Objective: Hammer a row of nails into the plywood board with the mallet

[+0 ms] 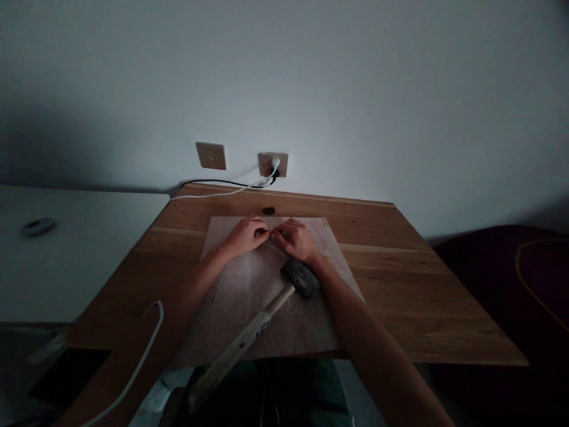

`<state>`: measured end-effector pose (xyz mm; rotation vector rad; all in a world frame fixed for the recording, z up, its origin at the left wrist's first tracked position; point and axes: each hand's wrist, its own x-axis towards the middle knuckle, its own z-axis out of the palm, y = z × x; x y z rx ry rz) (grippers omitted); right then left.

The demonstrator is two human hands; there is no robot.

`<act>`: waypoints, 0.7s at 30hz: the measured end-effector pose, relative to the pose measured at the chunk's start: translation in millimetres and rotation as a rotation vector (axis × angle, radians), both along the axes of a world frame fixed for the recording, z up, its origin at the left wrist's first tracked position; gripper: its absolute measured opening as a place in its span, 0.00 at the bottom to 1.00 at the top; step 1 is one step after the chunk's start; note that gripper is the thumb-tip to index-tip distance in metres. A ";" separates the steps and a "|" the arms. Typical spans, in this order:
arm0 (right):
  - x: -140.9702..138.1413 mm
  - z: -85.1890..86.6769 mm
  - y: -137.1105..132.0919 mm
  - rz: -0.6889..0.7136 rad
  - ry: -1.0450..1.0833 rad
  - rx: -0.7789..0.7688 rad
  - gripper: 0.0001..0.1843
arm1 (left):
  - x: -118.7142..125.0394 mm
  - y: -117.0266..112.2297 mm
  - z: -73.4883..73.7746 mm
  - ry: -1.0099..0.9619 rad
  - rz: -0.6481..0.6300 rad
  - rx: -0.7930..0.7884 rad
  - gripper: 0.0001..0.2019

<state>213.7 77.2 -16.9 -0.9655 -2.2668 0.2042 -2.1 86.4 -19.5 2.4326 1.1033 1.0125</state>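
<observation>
Forearms (373,344) forward, hands (244,237) (296,240) close together

No readable text, labels or brands; no legible numbers

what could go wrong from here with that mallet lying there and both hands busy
The mallet's handle sticks out past the table's near edge, so a bump might knock it off.

The mallet's head lies right by the right forearm, so moving that arm could nudge it.

The left hand and right hand meet at the fingertips in dim light; anything tiny there, too small to make out, could slip.
</observation>
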 end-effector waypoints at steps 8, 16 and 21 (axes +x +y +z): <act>0.0 -1.5 1.6 -0.121 0.112 0.027 0.09 | 1.1 0.9 0.6 -0.060 0.093 0.029 0.13; 9.5 6.8 -2.3 -0.388 0.429 0.098 0.13 | -0.8 5.9 0.3 -0.146 0.214 0.016 0.10; 30.0 25.3 3.7 -0.479 0.583 0.065 0.14 | -2.2 5.5 1.5 -0.170 0.254 -0.001 0.08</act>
